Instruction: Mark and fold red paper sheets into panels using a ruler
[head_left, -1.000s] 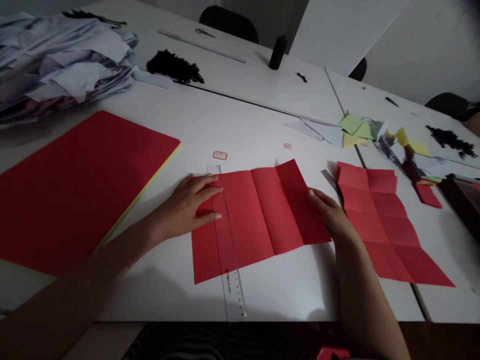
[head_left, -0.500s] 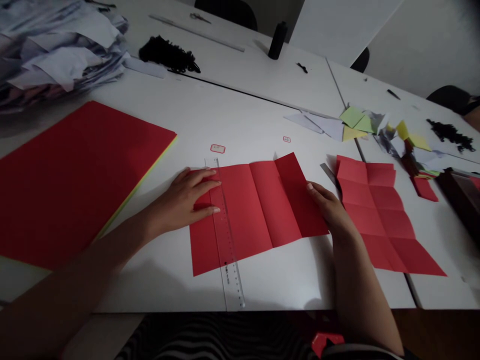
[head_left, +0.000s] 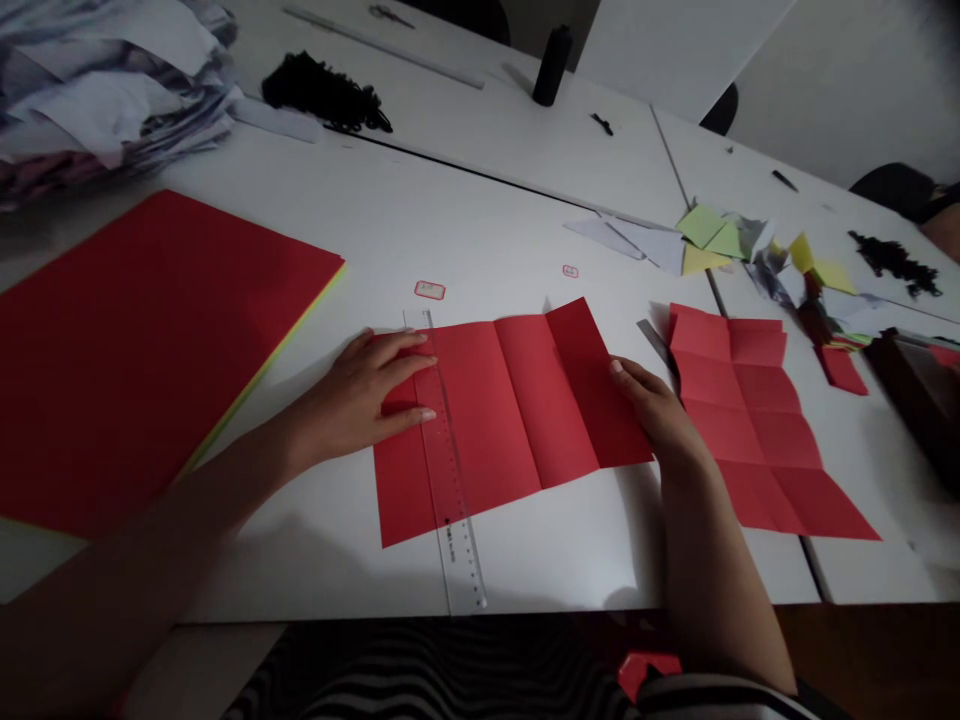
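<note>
A creased red sheet of paper (head_left: 484,420) lies in front of me, its right panel lifted off the table. Across its left part rests a clear plastic ruler (head_left: 459,545), which reaches past the sheet's near edge. My left hand (head_left: 364,395) lies over the ruler and sheet, fingers spread, fingertips pressing on the ruler. The raised right edge of the sheet is pinched between the thumb and fingers of my right hand (head_left: 664,415); those fingers are partly hidden. Right of that hand lies another red sheet (head_left: 757,410) with a grid of folds.
Large red sheets (head_left: 157,350) with a yellow edge are stacked at left, below a heap of papers (head_left: 112,90). Black cord (head_left: 322,92), a black bottle (head_left: 553,66) and scissors (head_left: 391,15) are at the back. Paper scraps (head_left: 705,228) and a metal ruler (head_left: 655,343) lie rightward.
The whole view has shifted slightly, with things a little higher and further left in the picture. Both hands keep their places on the ruler and the red sheet.
</note>
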